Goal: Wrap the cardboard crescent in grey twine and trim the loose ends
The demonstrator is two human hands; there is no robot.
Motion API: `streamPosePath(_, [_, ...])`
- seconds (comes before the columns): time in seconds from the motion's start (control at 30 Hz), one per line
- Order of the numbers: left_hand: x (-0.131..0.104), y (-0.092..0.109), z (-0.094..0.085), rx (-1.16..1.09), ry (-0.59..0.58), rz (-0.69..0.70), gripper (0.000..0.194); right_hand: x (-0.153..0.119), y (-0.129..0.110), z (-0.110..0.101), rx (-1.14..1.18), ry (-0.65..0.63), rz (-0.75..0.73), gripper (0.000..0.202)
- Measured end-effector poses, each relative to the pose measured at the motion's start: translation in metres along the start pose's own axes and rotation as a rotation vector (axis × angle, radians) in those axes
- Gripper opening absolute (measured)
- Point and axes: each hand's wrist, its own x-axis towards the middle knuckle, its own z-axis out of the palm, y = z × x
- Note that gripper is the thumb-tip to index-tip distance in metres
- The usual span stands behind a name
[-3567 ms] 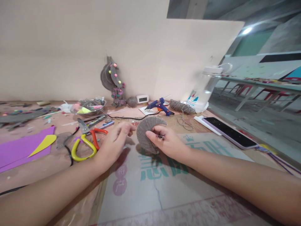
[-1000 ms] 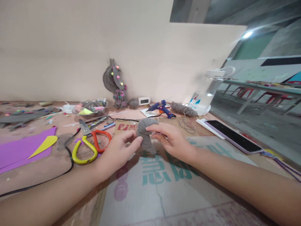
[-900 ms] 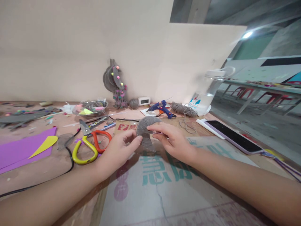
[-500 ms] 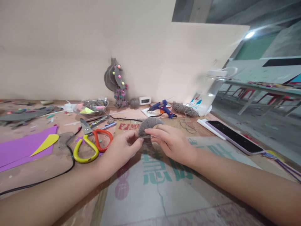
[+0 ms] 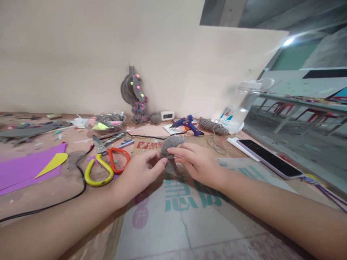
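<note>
Between my two hands is a rounded piece wrapped in grey yarn (image 5: 171, 144), held just above a printed cardboard sheet (image 5: 151, 231). My left hand (image 5: 146, 167) pinches its left edge between thumb and fingers. My right hand (image 5: 199, 162) grips the right side, with the fingers bent over its front. What lies between the right fingertips is too small to make out. A strand of grey yarn (image 5: 184, 225) trails down over the cardboard toward me.
Scissors (image 5: 99, 177) with yellow and red handles and purple sheets (image 5: 29, 168) lie left. Behind my hands are a blue glue gun (image 5: 187, 124), a yarn skein (image 5: 213, 126) and a small digital clock (image 5: 167, 115). A phone (image 5: 271, 159) and a clear bottle (image 5: 238, 108) stand right.
The yarn-wrapped piece has tilted slightly, and more of its lower part shows between my hands. Both hands keep nearly the same place and grip.
</note>
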Motion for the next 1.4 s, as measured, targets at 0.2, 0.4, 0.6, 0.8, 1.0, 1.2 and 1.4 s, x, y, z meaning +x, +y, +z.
streamPosePath(0.2, [0.000,0.000,0.000,0.017,-0.003,0.010,0.028,0.000,-0.001,-0.001,0.000,0.001,-0.012,0.029])
streamPosePath(0.4, [0.000,-0.002,0.000,0.051,0.001,0.033,0.029,0.000,0.000,0.000,0.013,0.001,-0.016,0.029])
streamPosePath(0.6, [-0.001,-0.002,0.001,0.019,0.016,0.043,0.022,0.000,0.001,0.000,-0.018,0.014,-0.013,0.030])
streamPosePath(0.8, [0.000,-0.004,0.003,0.009,0.019,0.024,0.019,0.001,-0.001,-0.001,-0.005,0.016,-0.009,0.027])
streamPosePath(1.0, [0.004,-0.005,0.003,-0.188,0.037,-0.006,0.016,-0.001,-0.005,0.001,0.206,0.153,0.215,0.027])
streamPosePath(1.2, [0.005,-0.006,0.003,-0.321,0.001,-0.030,0.018,0.005,-0.005,0.005,0.397,0.144,0.442,0.008])
streamPosePath(1.4, [0.004,-0.011,0.007,-0.353,-0.102,0.014,0.023,0.008,-0.012,0.005,0.455,0.031,0.432,0.014])
